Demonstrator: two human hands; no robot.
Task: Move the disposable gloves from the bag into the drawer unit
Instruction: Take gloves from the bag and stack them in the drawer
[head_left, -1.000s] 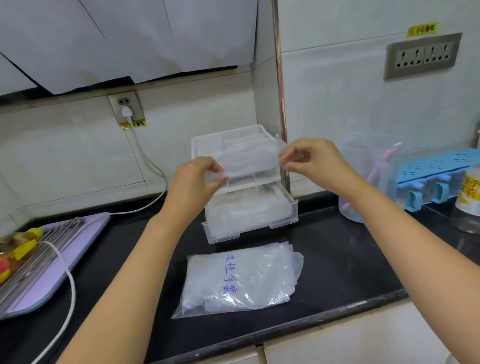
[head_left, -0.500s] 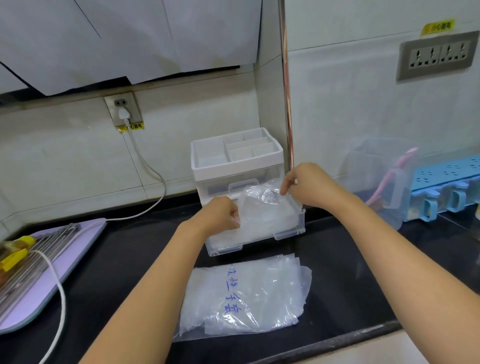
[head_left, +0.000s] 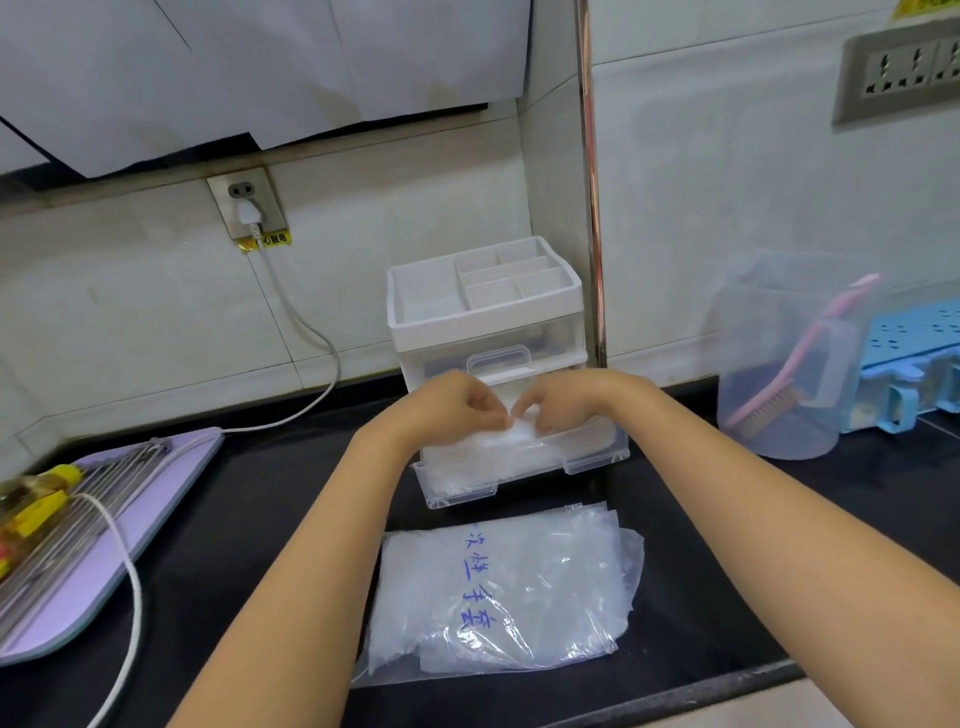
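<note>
**As Gloves Are Tucked In, a Flat Lay Is Wanted**

While a bundle of thin, translucent plastic disposable gloves (head_left: 521, 435) is pinched over the pulled-out lower drawer (head_left: 519, 483) of the white-framed, clear plastic drawer unit (head_left: 485, 332), it should be lowered flat and spread toward the drawer's back corners, so that nothing is left above the rim to be caught when the drawer is pushed shut. Release is best made only once the film is pressed down.

Both grips are closed on the bundle. It is nipped between curled fingers and thumb by the left grip (head_left: 452, 410) and the right grip (head_left: 566, 405), which almost meet above the drawer's middle. The bundle lies directly beneath and between them, apparently touching the glove pile inside. Just in front of the unit, on the black counter (head_left: 270, 519), the clear, blue-lettered plastic bag (head_left: 504, 592) lies flat and is judged to hold more gloves.
</note>
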